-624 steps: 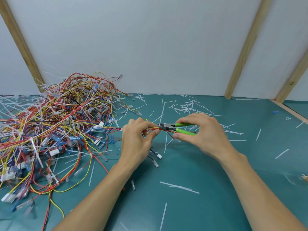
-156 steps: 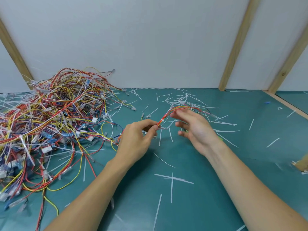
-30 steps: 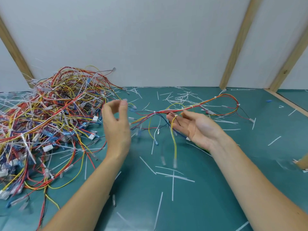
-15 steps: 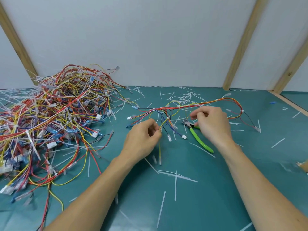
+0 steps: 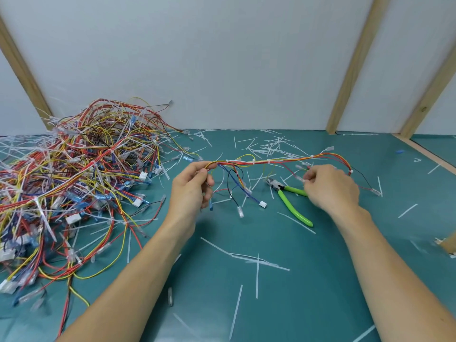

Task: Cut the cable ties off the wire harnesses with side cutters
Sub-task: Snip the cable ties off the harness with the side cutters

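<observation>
Your left hand (image 5: 191, 191) pinches harness (image 5: 269, 162) end, bundle stretched toward 3 o'clock, white ties still on. Your right hand (image 5: 329, 187) curls over cutters (image 5: 290, 199) on mat (image 5: 296, 304); grasp unclear. Wire pile (image 5: 74, 174) at 9 o'clock.

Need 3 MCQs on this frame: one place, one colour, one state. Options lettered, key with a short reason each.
1. Where is the pile of wire harnesses?
A. left on the mat
B. right on the mat
C. in a box

2. Handle colour of the side cutters?
A. red
B. green
C. black

3. What does the left hand do?
A. lies flat
B. grips the cutters
C. pinches the harness

Key: 1 A, the tangle fills the left side. 2 B, bright green grips. 3 C, fingertips close on its wires.
</observation>
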Tool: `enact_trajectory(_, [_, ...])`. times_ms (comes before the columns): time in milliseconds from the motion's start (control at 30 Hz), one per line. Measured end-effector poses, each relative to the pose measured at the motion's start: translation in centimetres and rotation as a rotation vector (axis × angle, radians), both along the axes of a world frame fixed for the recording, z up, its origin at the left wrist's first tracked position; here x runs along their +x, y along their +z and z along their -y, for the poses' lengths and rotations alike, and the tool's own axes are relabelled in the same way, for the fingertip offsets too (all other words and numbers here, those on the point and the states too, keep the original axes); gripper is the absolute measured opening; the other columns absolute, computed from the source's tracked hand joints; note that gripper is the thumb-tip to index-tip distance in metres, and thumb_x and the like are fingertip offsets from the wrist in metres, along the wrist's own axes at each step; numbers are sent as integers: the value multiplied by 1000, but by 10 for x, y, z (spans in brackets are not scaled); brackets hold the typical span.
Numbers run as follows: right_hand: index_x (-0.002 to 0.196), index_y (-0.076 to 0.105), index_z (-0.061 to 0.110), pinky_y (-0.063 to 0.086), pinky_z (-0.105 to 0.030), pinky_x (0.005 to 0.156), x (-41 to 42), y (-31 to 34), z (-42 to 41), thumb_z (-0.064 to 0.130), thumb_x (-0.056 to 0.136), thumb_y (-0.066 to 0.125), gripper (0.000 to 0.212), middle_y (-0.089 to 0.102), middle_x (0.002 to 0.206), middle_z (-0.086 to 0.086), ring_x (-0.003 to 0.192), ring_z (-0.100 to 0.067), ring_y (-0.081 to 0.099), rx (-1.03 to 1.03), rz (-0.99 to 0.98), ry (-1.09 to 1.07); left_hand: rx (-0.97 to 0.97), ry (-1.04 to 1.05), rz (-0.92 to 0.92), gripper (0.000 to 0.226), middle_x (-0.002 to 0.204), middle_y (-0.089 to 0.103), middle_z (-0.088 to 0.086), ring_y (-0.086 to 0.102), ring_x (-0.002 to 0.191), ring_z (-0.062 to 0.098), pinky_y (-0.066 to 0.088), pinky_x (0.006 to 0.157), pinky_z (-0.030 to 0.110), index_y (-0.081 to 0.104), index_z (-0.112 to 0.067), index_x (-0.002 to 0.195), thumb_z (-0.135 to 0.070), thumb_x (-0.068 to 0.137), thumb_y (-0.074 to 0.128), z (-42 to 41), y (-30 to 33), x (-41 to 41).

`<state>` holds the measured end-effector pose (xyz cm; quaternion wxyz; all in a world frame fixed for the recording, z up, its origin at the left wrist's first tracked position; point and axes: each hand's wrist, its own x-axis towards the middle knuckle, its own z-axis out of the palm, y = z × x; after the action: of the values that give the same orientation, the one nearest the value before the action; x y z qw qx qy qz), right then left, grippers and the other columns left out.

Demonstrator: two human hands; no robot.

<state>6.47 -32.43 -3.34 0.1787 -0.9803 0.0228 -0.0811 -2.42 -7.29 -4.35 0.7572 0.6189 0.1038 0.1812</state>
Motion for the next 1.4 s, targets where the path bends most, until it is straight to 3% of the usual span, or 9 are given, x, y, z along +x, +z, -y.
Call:
enact_trajectory(200, [87,67,30,42,-35,74,-5,0,-10,77,75,67,48,70,95,4,96,-26,61,-95,-100,110,-92,-32,24,27,64,57,-4,41,43,10,24,40,20,68,-12,105,-6,104,41,-1,4,0])
enact_trajectory(300, [93,71,32,45,-33,79,-10,-2,-20,68,77,72,39,70,96,14,102,-15,61,52,-39,233,-84,-63,57,27,67,58,-3,42,46,11,29,42,21,68,-14,104,-7,104,42,-1,4,-1])
enact_trajectory(467, [92,78,28,44,-21,68,-19,0,-46,40,87,78,12,77,87,15,70,8,61,731,56,378,-14,-60,116,25,71,59,-4,49,59,11,37,53,19,66,-14,100,-6,103,42,-3,5,-1])
enact_trajectory(567, [111,73,22,51,-23,78,-24,10,-50,44,89,72,31,79,105,-1,85,-7,72,1179,-214,485,2,-123,101,28,71,60,-4,51,61,10,39,58,21,68,-14,90,-2,98,44,-1,8,-3])
enact_trajectory(633, [115,72,18,57,-31,82,-27,15,-50,51,86,69,43,78,109,-7,92,-19,75,1277,-354,515,21,-163,76,32,70,60,-1,51,60,13,39,58,24,71,-13,81,1,93,44,1,9,-5])
enact_trajectory(833, [102,72,13,62,-34,88,-27,16,-51,25,106,53,23,78,110,-6,106,-25,75,1490,-361,507,57,-285,-11,25,66,63,5,57,57,18,48,54,23,75,-14,72,-18,75,50,2,7,-7])
enact_trajectory(1033, [79,58,14,60,-36,89,-27,22,-45,18,105,45,29,65,76,-2,116,-32,70,1937,-481,558,114,-313,-124,23,71,62,9,58,56,21,48,50,27,73,-12,84,-5,93,52,7,1,-6])
enact_trajectory(1267, [64,44,18,52,-43,97,-30,20,-45,20,101,37,38,39,57,1,71,-27,67,1915,-530,530,-144,-528,-163,49,109,74,8,72,84,17,55,59,25,64,-6,125,-39,88,63,6,9,-10])
enact_trajectory(1400, [63,42,18,57,-41,87,-33,17,-50,19,91,42,28,35,53,1,61,-24,58,1876,-586,607,-144,-464,-195,55,118,74,4,72,105,17,58,59,23,68,-12,119,-55,85,61,13,10,-12])
